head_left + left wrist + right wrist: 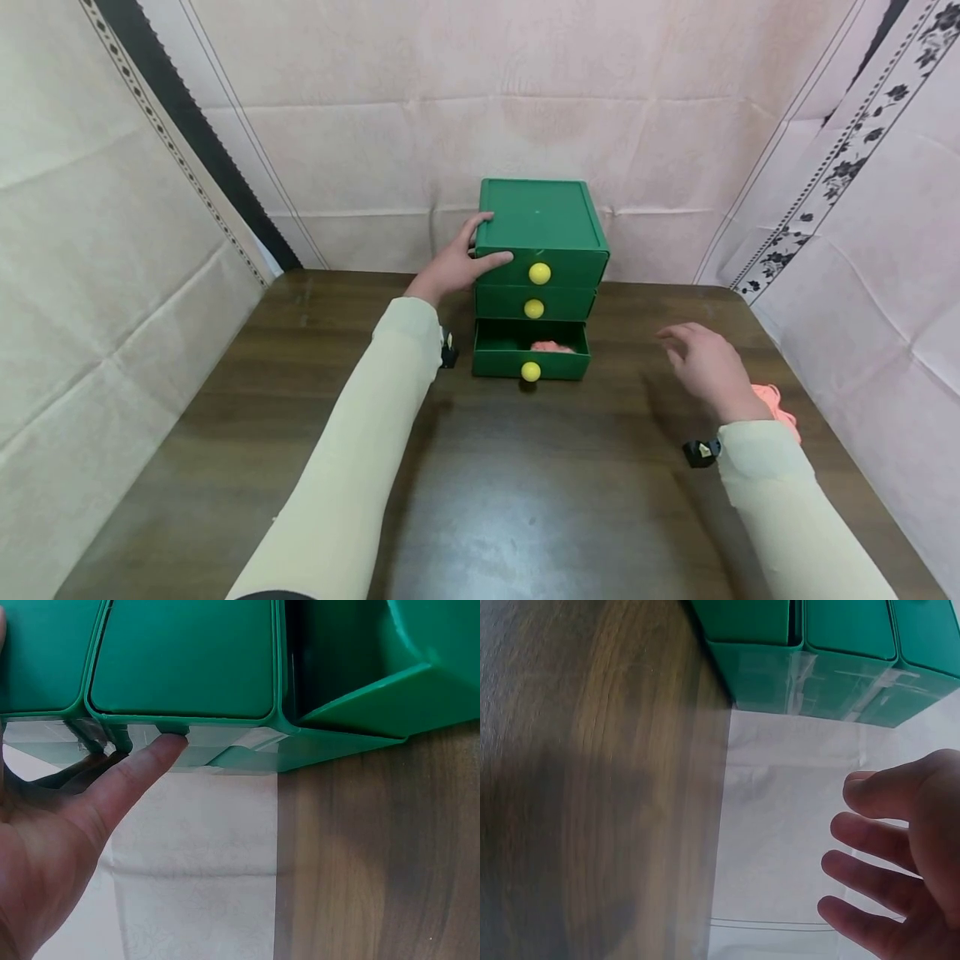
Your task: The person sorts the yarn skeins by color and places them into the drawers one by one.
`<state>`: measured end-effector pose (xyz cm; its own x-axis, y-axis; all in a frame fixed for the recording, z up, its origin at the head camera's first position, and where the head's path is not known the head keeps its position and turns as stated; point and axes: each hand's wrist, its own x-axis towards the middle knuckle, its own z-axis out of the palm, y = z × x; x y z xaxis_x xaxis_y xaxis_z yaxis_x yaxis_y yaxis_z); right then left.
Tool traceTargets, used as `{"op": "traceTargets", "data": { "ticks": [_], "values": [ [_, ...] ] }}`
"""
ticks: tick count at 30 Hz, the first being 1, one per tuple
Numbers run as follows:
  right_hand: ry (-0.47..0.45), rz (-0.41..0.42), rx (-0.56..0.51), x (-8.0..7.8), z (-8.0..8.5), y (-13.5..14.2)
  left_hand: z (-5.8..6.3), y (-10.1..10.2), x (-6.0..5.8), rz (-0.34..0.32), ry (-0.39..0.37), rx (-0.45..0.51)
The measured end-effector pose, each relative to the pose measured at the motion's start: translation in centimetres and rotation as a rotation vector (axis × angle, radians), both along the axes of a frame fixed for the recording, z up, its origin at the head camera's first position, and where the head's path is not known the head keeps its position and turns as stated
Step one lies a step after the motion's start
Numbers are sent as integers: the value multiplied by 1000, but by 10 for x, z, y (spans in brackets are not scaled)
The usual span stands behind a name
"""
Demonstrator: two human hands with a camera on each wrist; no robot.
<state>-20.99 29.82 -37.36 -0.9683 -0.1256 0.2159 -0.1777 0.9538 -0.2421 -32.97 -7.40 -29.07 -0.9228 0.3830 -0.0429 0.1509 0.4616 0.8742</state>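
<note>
A small green drawer cabinet (534, 212) with yellow round knobs stands at the back of the table. Its bottom drawer (498, 360) is pulled out, with a pink bundle (551, 347) lying inside; the two upper drawers are closed. My left hand (459, 265) rests at the cabinet's upper left, its fingers spread along the side and top edge. In the left wrist view, one extended finger (154, 754) touches the taped side. To the right, my right hand (705, 367) hovers over the table with loosely bent fingers and holds nothing. Pink strands (776, 404) are partly hidden behind that wrist.
The brown wooden table (480, 500) extends in front of the cabinet. Pale patterned cloth (540, 125) hangs behind it and along both sides. The drawer's front juts toward me.
</note>
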Motion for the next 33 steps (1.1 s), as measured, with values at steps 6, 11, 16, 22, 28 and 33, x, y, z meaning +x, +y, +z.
{"op": "traceTargets", "data": {
  "ticks": [6, 11, 16, 22, 28, 33],
  "values": [
    [17, -14, 3, 0, 0, 8, 1, 0, 2, -3, 4, -6],
    [21, -35, -1, 1, 0, 14, 1, 0, 1, 4, 9, -16],
    [40, -53, -7, 1, 0, 20, 0, -1, 0, 5, 17, -19],
    [1, -102, -23, 1, -2, 27, 0, -1, 2, -3, 31, -5],
    [-28, -128, -30, 0, -5, 34, 0, -1, 3, -11, 37, -1],
    [-44, -148, -32, -1, -9, 39, 0, -2, 3, -8, 39, -5]
  ]
}}
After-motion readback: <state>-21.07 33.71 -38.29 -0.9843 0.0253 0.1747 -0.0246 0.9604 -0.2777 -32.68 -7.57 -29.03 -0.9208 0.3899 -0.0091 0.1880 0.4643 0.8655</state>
